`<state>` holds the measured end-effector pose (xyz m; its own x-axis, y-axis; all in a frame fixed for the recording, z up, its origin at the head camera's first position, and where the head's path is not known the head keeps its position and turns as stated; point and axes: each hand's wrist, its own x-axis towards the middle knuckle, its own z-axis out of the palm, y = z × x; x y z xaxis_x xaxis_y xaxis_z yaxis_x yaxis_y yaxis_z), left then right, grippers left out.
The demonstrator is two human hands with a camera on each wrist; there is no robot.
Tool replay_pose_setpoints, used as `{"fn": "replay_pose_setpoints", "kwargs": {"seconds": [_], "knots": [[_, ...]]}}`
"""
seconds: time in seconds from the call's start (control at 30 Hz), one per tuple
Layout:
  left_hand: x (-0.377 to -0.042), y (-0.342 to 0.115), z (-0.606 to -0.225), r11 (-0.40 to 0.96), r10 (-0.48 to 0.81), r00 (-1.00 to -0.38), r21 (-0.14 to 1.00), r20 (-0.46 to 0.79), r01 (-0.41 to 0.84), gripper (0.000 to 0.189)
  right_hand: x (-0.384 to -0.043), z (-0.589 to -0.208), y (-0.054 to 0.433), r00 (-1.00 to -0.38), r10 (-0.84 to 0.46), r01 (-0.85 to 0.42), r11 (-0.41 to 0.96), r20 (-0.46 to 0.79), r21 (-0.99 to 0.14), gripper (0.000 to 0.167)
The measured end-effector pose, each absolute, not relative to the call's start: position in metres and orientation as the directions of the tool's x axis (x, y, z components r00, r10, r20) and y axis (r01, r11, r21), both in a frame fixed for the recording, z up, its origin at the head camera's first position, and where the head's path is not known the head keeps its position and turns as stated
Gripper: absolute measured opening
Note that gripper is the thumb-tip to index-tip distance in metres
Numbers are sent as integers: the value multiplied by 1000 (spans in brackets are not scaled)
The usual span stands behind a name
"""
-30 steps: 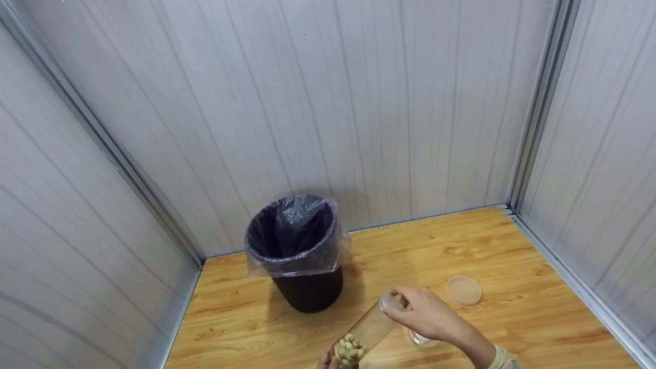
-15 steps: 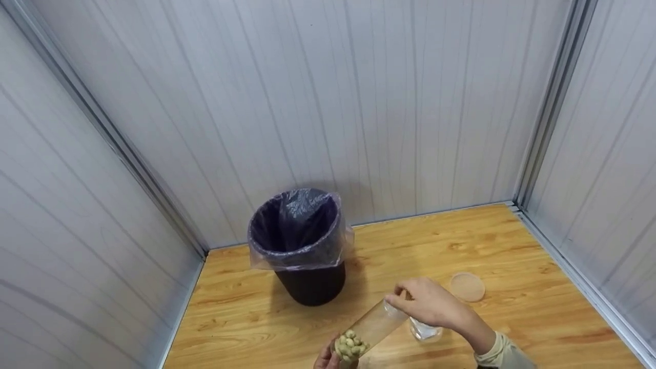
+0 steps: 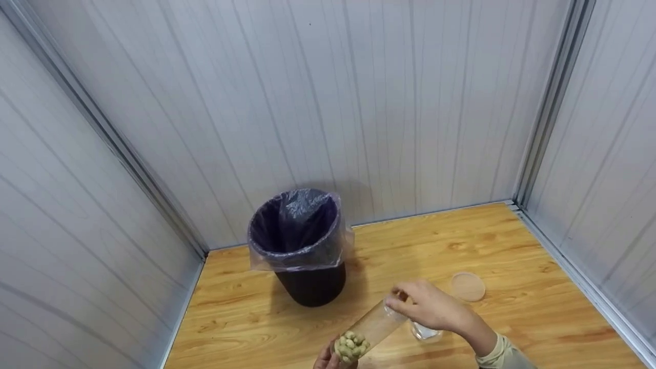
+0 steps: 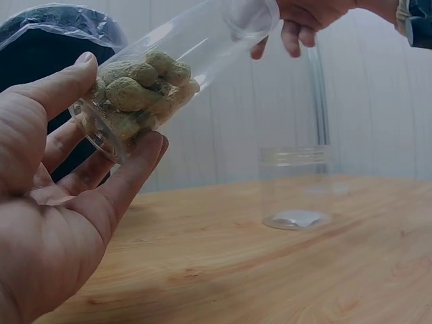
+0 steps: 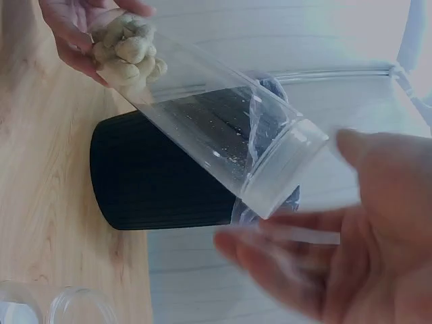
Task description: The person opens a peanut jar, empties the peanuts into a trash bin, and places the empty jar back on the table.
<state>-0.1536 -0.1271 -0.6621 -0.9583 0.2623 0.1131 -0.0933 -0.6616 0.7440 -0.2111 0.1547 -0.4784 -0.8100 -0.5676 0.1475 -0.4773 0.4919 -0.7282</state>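
Note:
My left hand (image 4: 74, 182) grips the base end of a clear cylindrical jar (image 5: 202, 101), which is tilted with its capped end up and to the right. Unshelled peanuts (image 3: 351, 346) are heaped at the low end by that hand. A clear screw lid (image 5: 287, 169) covers the raised end. Around this lid my right hand (image 3: 428, 306) is spread, its thumb and fingers parted. In the right wrist view the fingers are blurred and stand at the lid's edge; whether a fingertip touches it is unclear.
Behind the jar stands a black bin (image 3: 315, 287) lined with a purple plastic bag (image 3: 302, 256). A second clear jar (image 4: 295, 185), without a lid, stands upright on the wood-grain surface (image 3: 230, 318). Beyond it lies a round clear lid (image 3: 467, 286). Pale panel walls (image 3: 307, 102) enclose three sides.
The head view has shifted slightly. My right hand has moved a little about the lid end and its fingers have loosened. My left hand keeps its hold on the tilted jar.

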Motion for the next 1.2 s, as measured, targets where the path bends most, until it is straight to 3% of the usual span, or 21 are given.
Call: {"fn": "replay_pose_setpoints", "kwargs": {"seconds": [0.07,0.17,0.27,0.37,0.47,0.6,0.73,1.0,1.2], "knots": [[-153,-125,-661,-689,248,-959,721,141,-72,29,-212,-481,156,-743,-642,-529,388,191,-755,26],[-152,-123,-659,-724,246,-951,687,187,-53,30,-213,-484,159,-680,-692,-552,266,242,-790,36],[-150,-126,-659,-720,267,-942,692,203,-55,32,-214,-490,162,-682,-683,-531,220,259,-818,43],[-147,-133,-660,-713,299,-931,697,210,-72,34,-215,-497,169,-724,-632,-501,207,276,-840,45],[-145,-139,-662,-708,320,-923,701,214,-82,35,-218,-509,188,-807,-512,-488,296,295,-821,44],[-145,-143,-661,-699,298,-935,711,193,-76,34,-226,-535,225,-912,-279,-409,548,302,-729,46],[-147,-144,-658,-701,278,-941,711,191,-63,32,-230,-561,265,-946,-117,-295,703,303,-647,45],[-146,-149,-659,-716,283,-937,695,206,-63,33,-226,-596,319,-981,-21,-135,790,195,-598,34],[-139,-149,-659,-687,275,-952,721,138,-94,31,-222,-621,335,-988,-19,-98,847,154,-523,23]]}}
